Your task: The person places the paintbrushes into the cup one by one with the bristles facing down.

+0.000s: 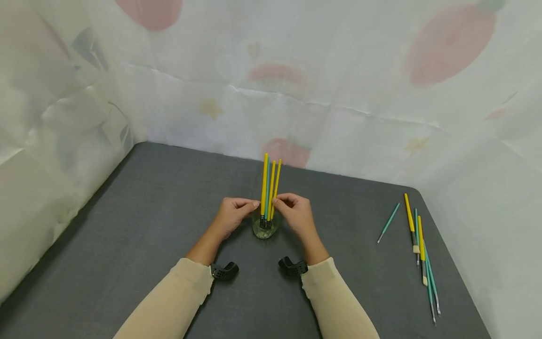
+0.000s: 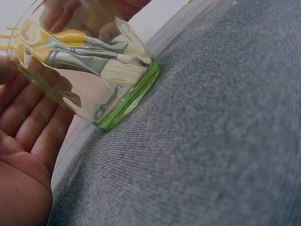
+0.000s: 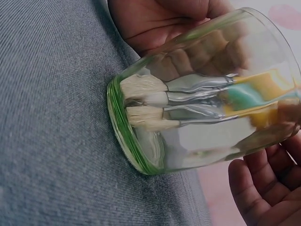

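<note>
— Both hands at the glass (image 1: 265, 228), mid-table (image 1: 148, 212): left hand (image 1: 232, 215) and right hand (image 1: 296, 214) pinching the upright brushes (image 1: 269, 188).
— And spare brushes (image 1: 421, 245) lying far right.

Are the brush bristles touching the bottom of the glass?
Touching. In the right wrist view the bristles of the brushes press against the green base of the glass.

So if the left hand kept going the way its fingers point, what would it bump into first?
Most likely the paintbrushes standing in the glass. The left hand points its fingertips toward their handles, just above the rim, and already looks to be touching them. The right hand comes next, on the other side.
</note>
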